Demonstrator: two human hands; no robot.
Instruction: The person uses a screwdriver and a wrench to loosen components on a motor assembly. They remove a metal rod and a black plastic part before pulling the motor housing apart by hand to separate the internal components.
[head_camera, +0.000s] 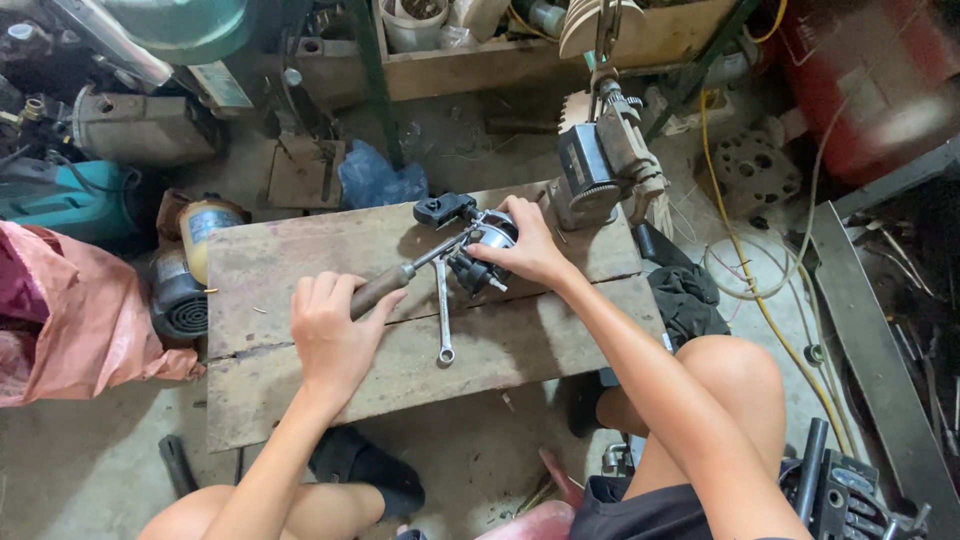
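Observation:
My left hand (331, 331) grips the brown handle of a long tool (400, 276) whose metal shaft runs up and right to a small grey and black mechanical part (484, 248). My right hand (524, 250) is closed over that part and holds it down on the low wooden bench (300, 250). A steel combination wrench (443, 310) lies on the bench just below the part, between my two hands. A small black piece (442, 209) sits on the bench just above the part.
A grey motor unit (597, 170) stands at the bench's far right corner. A dark rag (687, 300) hangs off the right edge. Yellow and white cables (760, 290) trail on the floor to the right. A pink sack (70, 320) and old motors (185, 280) crowd the left side.

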